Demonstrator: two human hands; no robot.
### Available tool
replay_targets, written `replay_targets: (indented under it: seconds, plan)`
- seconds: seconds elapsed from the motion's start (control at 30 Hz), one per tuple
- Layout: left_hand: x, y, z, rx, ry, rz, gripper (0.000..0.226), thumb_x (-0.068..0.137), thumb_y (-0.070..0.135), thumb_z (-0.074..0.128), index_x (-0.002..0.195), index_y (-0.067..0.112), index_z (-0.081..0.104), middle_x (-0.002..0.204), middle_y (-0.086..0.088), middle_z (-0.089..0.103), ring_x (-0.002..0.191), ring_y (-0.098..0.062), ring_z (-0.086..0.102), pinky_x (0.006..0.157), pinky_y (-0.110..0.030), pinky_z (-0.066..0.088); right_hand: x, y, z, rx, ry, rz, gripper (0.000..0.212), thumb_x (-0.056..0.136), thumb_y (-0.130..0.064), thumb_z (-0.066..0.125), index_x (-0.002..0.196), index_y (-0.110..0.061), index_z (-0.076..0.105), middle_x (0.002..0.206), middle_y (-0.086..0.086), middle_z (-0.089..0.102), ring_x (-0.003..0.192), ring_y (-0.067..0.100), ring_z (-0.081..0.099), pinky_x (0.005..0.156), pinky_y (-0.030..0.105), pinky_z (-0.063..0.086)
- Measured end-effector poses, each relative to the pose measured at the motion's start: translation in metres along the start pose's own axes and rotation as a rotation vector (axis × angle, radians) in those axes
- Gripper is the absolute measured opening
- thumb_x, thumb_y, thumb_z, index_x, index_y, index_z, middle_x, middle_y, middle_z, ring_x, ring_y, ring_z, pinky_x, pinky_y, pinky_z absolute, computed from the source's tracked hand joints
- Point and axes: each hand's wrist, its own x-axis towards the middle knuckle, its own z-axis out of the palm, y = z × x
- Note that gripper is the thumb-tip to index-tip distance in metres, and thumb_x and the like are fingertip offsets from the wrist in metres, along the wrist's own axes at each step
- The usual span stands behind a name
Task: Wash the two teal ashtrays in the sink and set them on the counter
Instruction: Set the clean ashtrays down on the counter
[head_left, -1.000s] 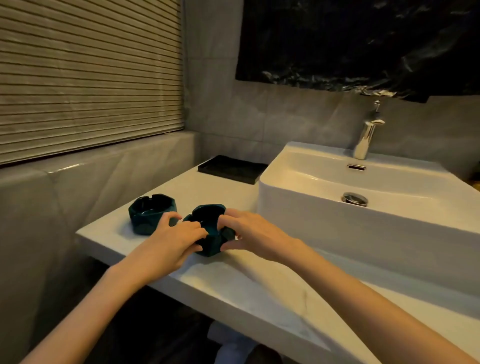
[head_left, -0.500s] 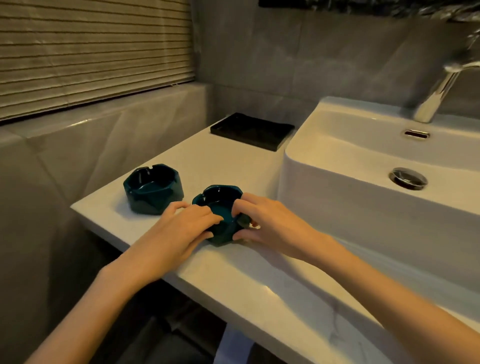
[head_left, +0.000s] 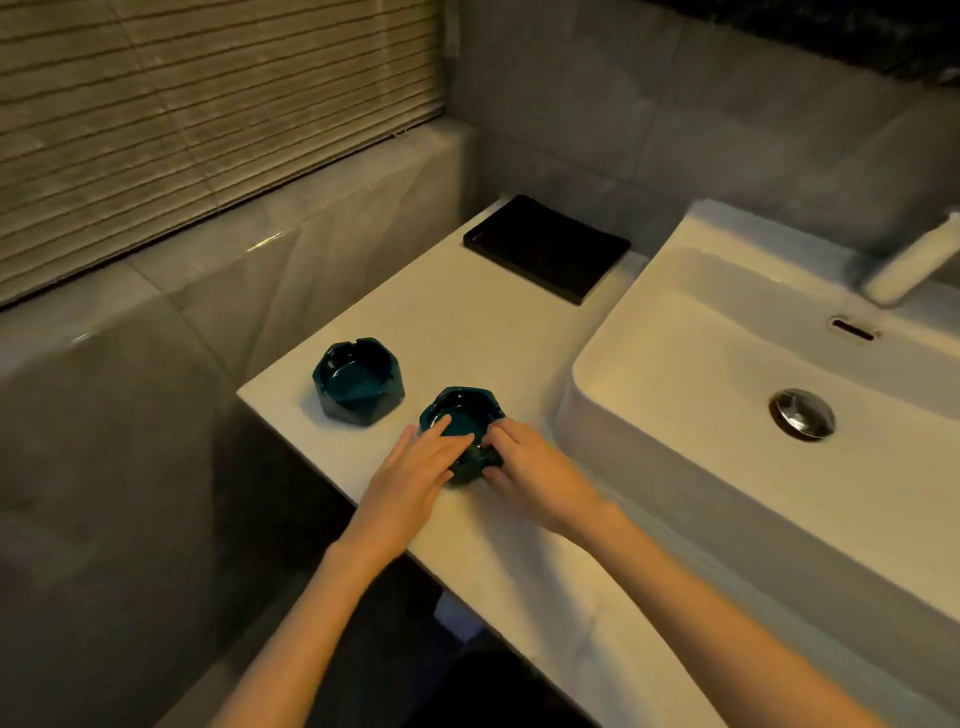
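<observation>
Near teal faceted glazed ashtray (head_left: 464, 415) at frame centre, seated on white stone table (head_left: 467, 322), cupped from both sides: left hand (head_left: 415, 475) fingers laid over rim, right hand (head_left: 535, 475) closed against right wall. White rectangular sink (head_left: 675, 322) lies to right, right hand nearer. 2nd teal ashtray (head_left: 358, 381) untouched, just left.

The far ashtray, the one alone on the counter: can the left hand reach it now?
Probably yes. The far ashtray stands apart, just beyond the left hand, with bare counter between. But that hand rests on the near ashtray and must let go first.
</observation>
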Motion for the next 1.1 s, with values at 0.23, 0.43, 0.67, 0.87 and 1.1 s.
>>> replay_targets:
  seconds: [0.23, 0.43, 0.67, 0.87, 1.1]
  plan:
    - [0.007, 0.039, -0.048, -0.449, -0.025, -0.393, 0.053, 0.093, 0.009, 0.053, 0.141, 0.026, 0.039, 0.145, 0.007, 0.04, 0.14, -0.009, 0.026, 0.11, -0.021, 0.025, 0.004, -0.029, -0.035, 0.125, -0.238, 0.22, 0.042, 0.098, -0.019, 0.044, 0.139, -0.013, 0.044, 0.148, 0.004, 0.041, 0.131, 0.028, 0.037, 0.108, 0.03, 0.023]
    - [0.001, 0.008, -0.093, -0.446, 0.208, -0.667, 0.05, 0.093, 0.019, 0.056, 0.141, 0.016, 0.041, 0.131, -0.007, 0.052, 0.12, -0.016, 0.05, 0.099, -0.033, 0.044, 0.019, -0.05, -0.06, 0.223, -0.053, 0.254, 0.037, 0.096, -0.022, 0.048, 0.134, -0.02, 0.05, 0.138, -0.003, 0.05, 0.121, 0.024, 0.04, 0.103, 0.032, 0.032]
    - [0.02, -0.057, -0.117, -0.385, 0.071, -0.867, 0.058, 0.094, 0.038, 0.049, 0.146, 0.02, 0.03, 0.133, -0.01, 0.053, 0.123, -0.028, 0.05, 0.096, -0.04, 0.041, 0.071, -0.071, -0.061, 0.324, 0.001, 0.293, 0.033, 0.099, -0.025, 0.045, 0.131, -0.021, 0.05, 0.129, -0.001, 0.056, 0.119, 0.021, 0.042, 0.097, 0.032, 0.037]
    - [0.054, -0.118, -0.124, -0.175, -0.288, -0.881, 0.067, 0.086, 0.065, 0.04, 0.142, 0.03, 0.031, 0.101, -0.005, 0.069, 0.086, -0.023, 0.068, 0.079, -0.039, 0.055, 0.144, -0.072, -0.038, 0.178, -0.11, 0.42, 0.043, 0.099, -0.041, 0.04, 0.136, -0.018, 0.042, 0.121, 0.006, 0.061, 0.119, 0.027, 0.043, 0.091, 0.038, 0.042]
    - [0.09, -0.156, -0.131, -0.121, -0.646, -0.637, 0.034, 0.088, 0.041, 0.052, 0.117, 0.023, 0.048, 0.087, 0.001, 0.071, 0.066, -0.014, 0.07, 0.067, -0.032, 0.057, 0.201, -0.077, -0.014, -0.085, -0.451, 0.587, 0.034, 0.1, -0.034, 0.038, 0.124, -0.011, 0.04, 0.113, 0.014, 0.062, 0.1, 0.035, 0.06, 0.071, 0.035, 0.04]
